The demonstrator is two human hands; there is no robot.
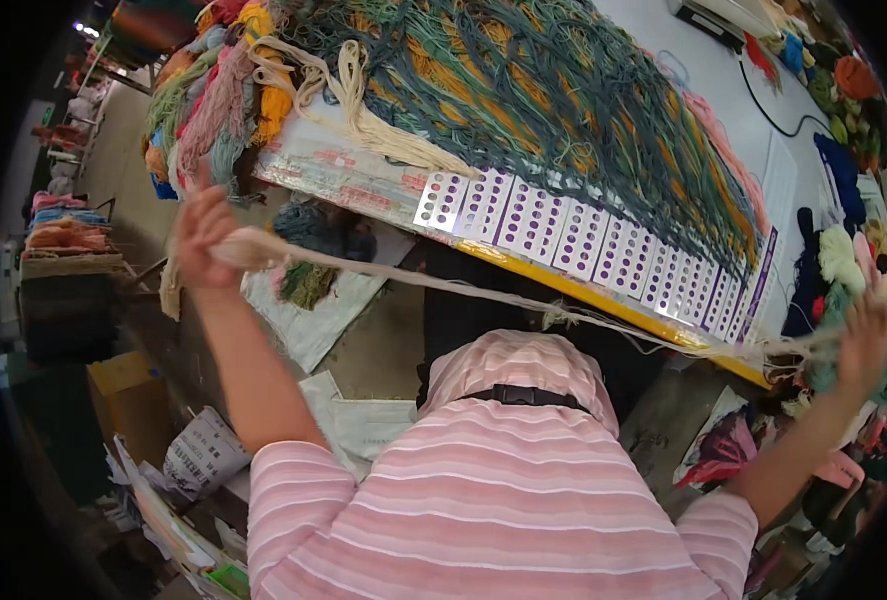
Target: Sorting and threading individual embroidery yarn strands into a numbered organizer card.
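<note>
Yarn point(393, 272), pale and rope-like, is stretching crosswise: at left, the left hand point(209, 240) is clutching its bulkier part; midway, it is sloping down rightward near the yellow front edge point(563, 282) of the tabletop point(348, 185); at right, its thinner strands are reaching the blurred right hand point(865, 338), whose grip I cannot tell. Neither hand is lying clearly nearer.

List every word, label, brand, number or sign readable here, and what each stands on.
None can be quoted reliably.
White printed package, lower left: dark print, too small and blurred.
White sheet, left of centre: faint marks, too blurred.
White cards with purple dots: any lettering too small.
</note>
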